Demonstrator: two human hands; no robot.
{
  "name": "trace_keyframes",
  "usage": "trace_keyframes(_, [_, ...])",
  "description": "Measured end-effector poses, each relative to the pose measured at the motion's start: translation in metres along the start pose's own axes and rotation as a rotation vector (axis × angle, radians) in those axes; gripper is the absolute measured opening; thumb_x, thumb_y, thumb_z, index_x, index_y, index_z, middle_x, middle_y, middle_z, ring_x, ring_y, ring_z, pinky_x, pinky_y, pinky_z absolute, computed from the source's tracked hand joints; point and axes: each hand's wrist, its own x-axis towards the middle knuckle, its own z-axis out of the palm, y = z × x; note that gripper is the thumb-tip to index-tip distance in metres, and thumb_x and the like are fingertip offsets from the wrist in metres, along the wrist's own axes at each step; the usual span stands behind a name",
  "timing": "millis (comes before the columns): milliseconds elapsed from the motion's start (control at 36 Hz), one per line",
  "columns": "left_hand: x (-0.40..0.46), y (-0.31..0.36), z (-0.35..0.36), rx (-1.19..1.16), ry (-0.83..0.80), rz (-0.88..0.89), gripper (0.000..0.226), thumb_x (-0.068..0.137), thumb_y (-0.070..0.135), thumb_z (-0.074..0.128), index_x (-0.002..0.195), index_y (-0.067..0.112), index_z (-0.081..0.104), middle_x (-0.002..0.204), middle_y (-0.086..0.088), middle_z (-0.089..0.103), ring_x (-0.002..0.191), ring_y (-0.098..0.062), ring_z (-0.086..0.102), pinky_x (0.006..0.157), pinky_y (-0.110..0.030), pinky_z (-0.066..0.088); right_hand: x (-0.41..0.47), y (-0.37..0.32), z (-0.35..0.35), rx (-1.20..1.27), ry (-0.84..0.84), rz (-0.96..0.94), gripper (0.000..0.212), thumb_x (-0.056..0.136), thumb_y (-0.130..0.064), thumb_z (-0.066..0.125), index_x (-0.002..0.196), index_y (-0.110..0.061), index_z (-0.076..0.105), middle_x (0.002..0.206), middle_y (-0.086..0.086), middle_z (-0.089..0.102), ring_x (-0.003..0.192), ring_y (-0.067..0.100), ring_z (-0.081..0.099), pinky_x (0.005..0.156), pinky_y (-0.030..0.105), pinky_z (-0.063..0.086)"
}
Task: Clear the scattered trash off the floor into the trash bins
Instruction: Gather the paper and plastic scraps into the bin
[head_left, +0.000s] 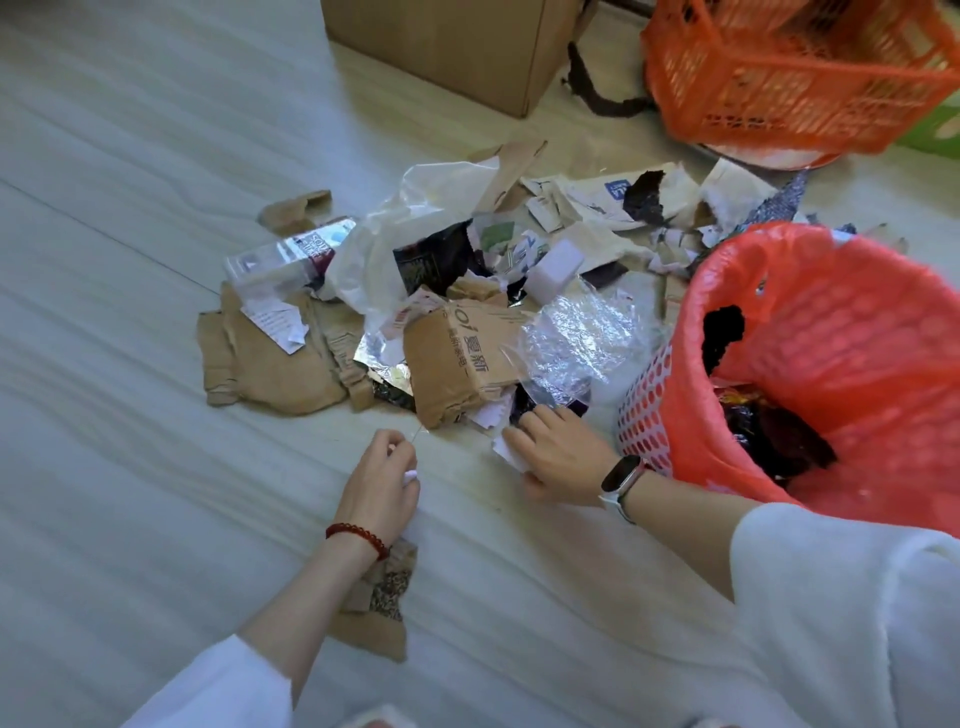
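Observation:
A heap of trash covers the pale floor: torn brown cardboard (270, 364), a printed cardboard flap (457, 358), a white plastic bag (395, 244), clear crinkled film (582, 338) and paper scraps. My right hand (561, 457) lies on a white paper scrap (506, 449) at the heap's near edge, its fingers curled onto the scrap and dark wrappers. My left hand (382, 483) hovers over the floor, fingers curled, pinching a small white bit. A red mesh bin (831, 364) lined with a red bag stands right of my right hand, with dark wrappers inside.
An orange plastic crate (800, 78) sits at the back right, a large cardboard box (452, 47) at the back centre. A cardboard piece with a dark patch (379, 608) lies under my left forearm. A clear printed carton (280, 254) lies left of the heap.

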Motion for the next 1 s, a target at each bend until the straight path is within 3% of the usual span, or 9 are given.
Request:
trace_keyframes(194, [0.038,0.05,-0.01,-0.113,0.127,0.119,0.037,0.075,-0.017,0.047,0.106,0.002,0.057,0.11,-0.012,0.059,0.1,-0.025,0.057,0.08,-0.022,0.04,-0.001,0.035,-0.026,0.183,0.062,0.339,0.047,0.073,-0.034,0.024,0.095,-0.004,0.053,0.078,0.011,0.05,0.062,0.023,0.036,0.061,0.034,0.039])
trace_keyframes(306, [0.062,0.069,-0.011,-0.074,0.139,0.258,0.034,0.068,-0.02,0.049,0.09,0.001,0.063,0.086,-0.014,0.061,0.08,-0.032,0.06,0.07,-0.034,0.05,-0.01,0.065,-0.027,0.28,-0.057,0.588,0.028,0.089,-0.023,0.037,0.11,-0.007,0.044,0.087,0.013,0.052,0.07,0.029,0.046,0.06,0.033,0.032])
trace_keyframes(389, [0.078,0.076,-0.016,-0.041,0.214,0.196,0.031,0.073,-0.007,0.041,0.094,0.0,0.064,0.088,-0.017,0.06,0.079,-0.035,0.06,0.065,-0.041,0.052,-0.009,0.075,-0.02,0.336,-0.047,0.695,0.024,0.096,-0.027,0.032,0.11,-0.01,0.042,0.083,0.013,0.051,0.073,0.033,0.052,0.059,0.034,0.033])
trace_keyframes(500, [0.099,0.069,-0.029,0.032,0.368,0.057,0.039,0.08,-0.006,0.048,0.118,0.001,0.057,0.104,-0.023,0.052,0.082,-0.04,0.057,0.062,-0.042,0.047,0.01,0.071,-0.021,0.37,-0.058,0.721,0.05,0.094,-0.05,0.037,0.13,-0.016,0.035,0.115,0.015,0.047,0.085,0.035,0.058,0.063,0.035,0.04])
trace_keyframes(583, [0.116,0.059,-0.039,0.081,0.425,-0.033,0.042,0.087,0.005,0.053,0.129,0.005,0.048,0.11,-0.022,0.047,0.08,-0.038,0.055,0.059,-0.04,0.044,0.027,0.063,-0.016,0.419,-0.141,0.678,0.087,0.085,-0.062,0.048,0.148,-0.022,0.003,0.149,0.02,0.019,0.088,0.036,0.062,0.063,0.034,0.044])
trace_keyframes(639, [0.128,0.051,-0.043,0.11,0.392,-0.101,0.048,0.089,0.016,0.055,0.134,0.006,0.043,0.121,-0.021,0.044,0.085,-0.036,0.055,0.063,-0.039,0.043,0.034,0.059,-0.006,0.442,-0.201,0.668,0.104,0.079,-0.065,0.054,0.148,-0.024,-0.013,0.155,0.021,-0.005,0.09,0.036,0.063,0.062,0.032,0.044])
trace_keyframes(722, [0.143,0.038,-0.044,0.139,0.249,-0.223,0.052,0.086,0.027,0.062,0.131,0.009,0.045,0.131,-0.015,0.038,0.1,-0.033,0.054,0.078,-0.04,0.045,0.039,0.056,0.007,0.456,-0.282,0.699,0.114,0.076,-0.063,0.06,0.146,-0.022,-0.02,0.153,0.024,-0.015,0.092,0.035,0.064,0.066,0.032,0.045])
trace_keyframes(861, [0.147,0.03,-0.041,0.085,0.241,-0.276,0.02,0.086,0.029,0.061,0.091,0.01,0.068,0.116,-0.007,0.052,0.097,-0.03,0.056,0.074,-0.033,0.041,0.039,0.049,0.013,0.367,-0.283,0.697,0.083,0.084,-0.041,0.053,0.147,-0.015,0.005,0.151,0.027,0.008,0.092,0.035,0.062,0.062,0.03,0.038])
trace_keyframes(1000, [0.127,0.035,-0.043,0.052,0.321,-0.063,0.013,0.078,0.008,0.062,0.066,0.006,0.058,0.102,-0.007,0.061,0.082,-0.026,0.056,0.064,-0.026,0.033,0.028,0.051,0.003,0.274,-0.153,0.635,0.027,0.09,-0.012,0.039,0.117,-0.014,0.042,0.106,0.011,0.057,0.079,0.032,0.059,0.058,0.031,0.032])
